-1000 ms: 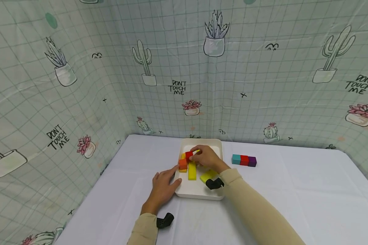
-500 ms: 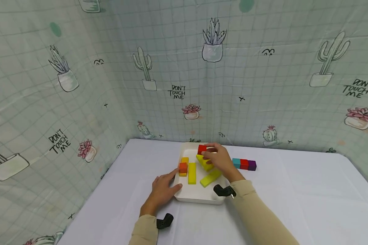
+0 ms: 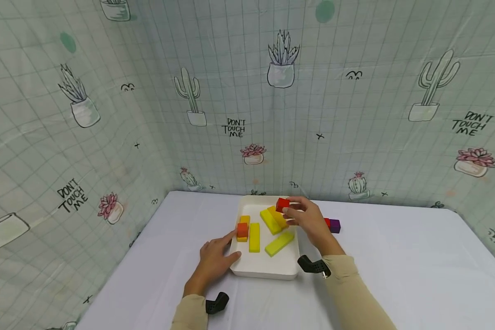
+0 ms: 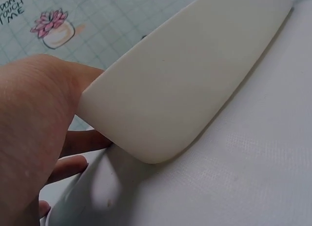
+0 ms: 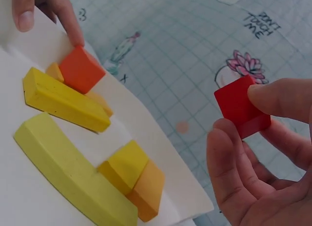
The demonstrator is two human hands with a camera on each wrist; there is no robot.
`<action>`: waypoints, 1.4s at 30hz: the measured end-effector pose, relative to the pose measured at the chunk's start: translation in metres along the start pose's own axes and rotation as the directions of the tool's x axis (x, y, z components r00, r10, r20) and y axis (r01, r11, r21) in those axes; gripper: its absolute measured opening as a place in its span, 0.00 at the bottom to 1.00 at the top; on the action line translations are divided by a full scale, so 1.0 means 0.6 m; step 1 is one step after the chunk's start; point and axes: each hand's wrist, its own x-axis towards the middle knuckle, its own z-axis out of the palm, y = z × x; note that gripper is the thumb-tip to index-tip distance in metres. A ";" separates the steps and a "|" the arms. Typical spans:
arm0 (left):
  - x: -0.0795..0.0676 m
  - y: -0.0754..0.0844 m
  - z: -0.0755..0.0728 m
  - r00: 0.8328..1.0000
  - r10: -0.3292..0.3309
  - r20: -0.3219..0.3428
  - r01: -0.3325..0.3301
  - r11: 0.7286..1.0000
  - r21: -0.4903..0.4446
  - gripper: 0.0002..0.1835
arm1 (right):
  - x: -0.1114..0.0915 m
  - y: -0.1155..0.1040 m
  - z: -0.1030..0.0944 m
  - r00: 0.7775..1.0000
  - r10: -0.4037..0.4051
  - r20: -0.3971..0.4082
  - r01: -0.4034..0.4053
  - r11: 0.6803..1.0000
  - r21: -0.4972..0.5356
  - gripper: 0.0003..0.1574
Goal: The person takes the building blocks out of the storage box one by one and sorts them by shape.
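My right hand (image 3: 309,222) pinches a red cube (image 3: 282,205) between thumb and fingers, raised over the far right of a white tray (image 3: 264,272). Over the tray's left rim lies the thumb of my left hand (image 3: 214,262), its other fingers outside the wall; the left wrist view shows them around the tray's corner. One left fingertip touches an orange cube (image 5: 82,70), which sits on an amber block (image 3: 242,239). Beside it lies a yellow block (image 3: 254,237). A yellow-green block (image 3: 279,244) lies slanted, with another yellow block (image 3: 270,222) and an amber one (image 5: 148,191) beyond.
Right of the tray, a purple cube (image 3: 335,226) stands against a second red cube (image 3: 327,222), partly hidden by my right hand. A patterned cloth (image 3: 280,114) hangs behind the white-covered table (image 3: 396,261).
My right hand has lifted the red cube away from beside the orange cube and carried it right, above the slanted blocks. The left hand stays at the tray's left rim.
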 end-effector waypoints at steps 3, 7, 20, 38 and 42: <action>-0.005 -0.005 0.005 1.000 -0.007 0.002 0.007 1.000 0.005 0.34 | -0.016 0.010 -0.010 1.000 0.022 -0.004 -0.022 1.000 0.013 0.32; -0.005 -0.009 0.009 1.000 0.006 -0.002 -0.006 1.000 -0.007 0.33 | -0.031 0.013 -0.026 0.999 -0.004 -0.033 0.003 1.000 -0.029 0.31; 0.001 -0.001 0.012 0.999 -0.022 -0.043 0.022 1.000 0.000 0.33 | -0.044 0.011 -0.103 0.994 -0.063 -0.086 0.051 0.990 -0.132 0.34; -0.004 0.004 0.013 0.997 -0.057 -0.058 0.057 0.998 0.001 0.32 | -0.066 0.029 -0.174 0.987 -0.009 -0.158 -0.016 0.988 -0.154 0.37; -0.003 0.005 0.013 0.997 -0.049 -0.054 0.050 0.999 0.005 0.31 | -0.072 0.029 -0.190 0.983 -0.002 -0.182 -0.025 0.989 -0.148 0.38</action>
